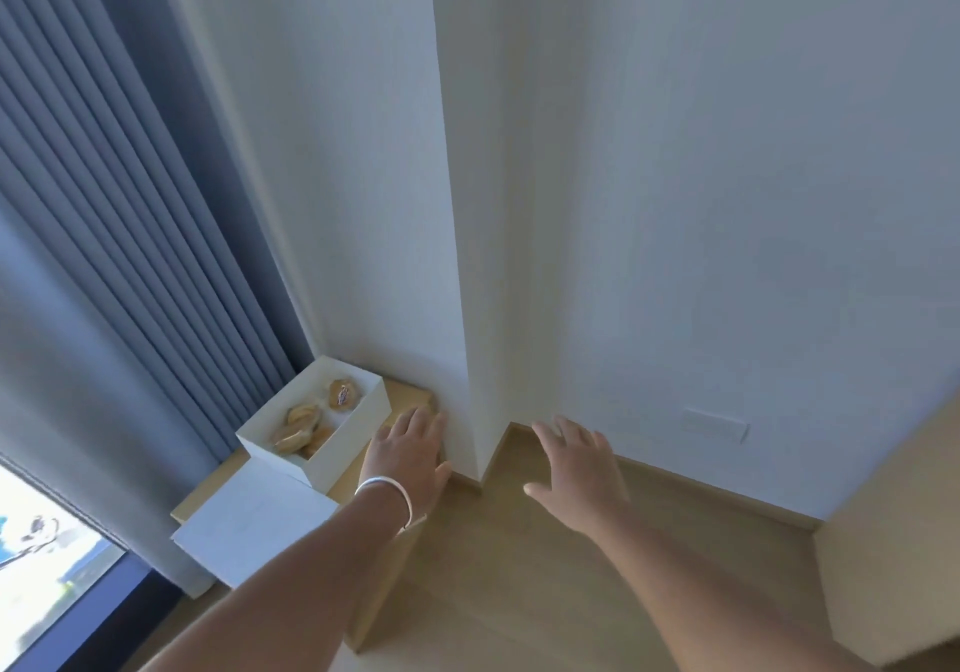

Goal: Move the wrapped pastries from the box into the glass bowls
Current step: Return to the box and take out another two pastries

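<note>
An open white box (pixel 343 440) stands on a low light-wood table (pixel 410 393) in the corner, with several wrapped golden pastries (pixel 304 432) inside. My left hand (pixel 408 455), a silver bangle on its wrist, hovers over the table just right of the box, fingers spread and holding nothing. Further right, over the floor, my right hand (pixel 579 463) is also stretched out, fingers apart, with nothing in it. No glass bowls are in view.
The box's white lid (pixel 254 520) lies on the table in front of the box. Blue-grey curtains (pixel 130 255) and a window (pixel 47 557) fill the left. A white wall column (pixel 467 255) rises behind the table. At the right edge stands light-wood furniture (pixel 893 541).
</note>
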Demonstrator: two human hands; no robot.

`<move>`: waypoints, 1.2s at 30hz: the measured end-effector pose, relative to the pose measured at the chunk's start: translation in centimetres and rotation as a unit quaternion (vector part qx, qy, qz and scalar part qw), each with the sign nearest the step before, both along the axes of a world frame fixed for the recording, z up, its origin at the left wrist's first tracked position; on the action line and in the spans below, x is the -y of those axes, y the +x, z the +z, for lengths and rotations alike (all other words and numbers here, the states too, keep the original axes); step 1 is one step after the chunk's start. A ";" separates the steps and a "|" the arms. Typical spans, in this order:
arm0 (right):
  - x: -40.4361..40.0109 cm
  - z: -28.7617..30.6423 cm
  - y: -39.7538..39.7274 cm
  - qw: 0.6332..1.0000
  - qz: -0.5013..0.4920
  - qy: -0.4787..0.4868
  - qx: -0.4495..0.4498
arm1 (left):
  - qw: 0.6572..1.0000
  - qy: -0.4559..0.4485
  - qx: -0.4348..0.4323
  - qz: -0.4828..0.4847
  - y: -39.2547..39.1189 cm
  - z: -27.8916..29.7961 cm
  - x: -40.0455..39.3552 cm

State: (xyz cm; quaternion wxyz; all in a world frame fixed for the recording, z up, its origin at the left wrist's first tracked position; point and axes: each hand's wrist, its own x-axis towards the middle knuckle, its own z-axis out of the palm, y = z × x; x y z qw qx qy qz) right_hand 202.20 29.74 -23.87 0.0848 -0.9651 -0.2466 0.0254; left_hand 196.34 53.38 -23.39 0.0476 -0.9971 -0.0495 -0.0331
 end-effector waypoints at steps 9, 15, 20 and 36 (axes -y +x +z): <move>-2.9 -0.2 11.9 0.999 0.028 -0.029 -0.020 | 1.000 -0.012 -0.011 0.008 10.6 -0.5 -2.0; -8.7 -0.4 20.9 0.998 0.058 -0.031 -0.025 | 0.999 -0.015 -0.028 0.011 19.7 -2.7 -6.5; -15.9 0.5 28.4 0.993 0.103 -0.046 -0.022 | 0.999 -0.029 -0.031 0.008 27.8 -3.9 -11.6; -41.2 -2.3 36.7 0.928 0.352 -0.095 -0.071 | 0.955 -0.106 -0.049 0.273 26.2 -7.1 -33.0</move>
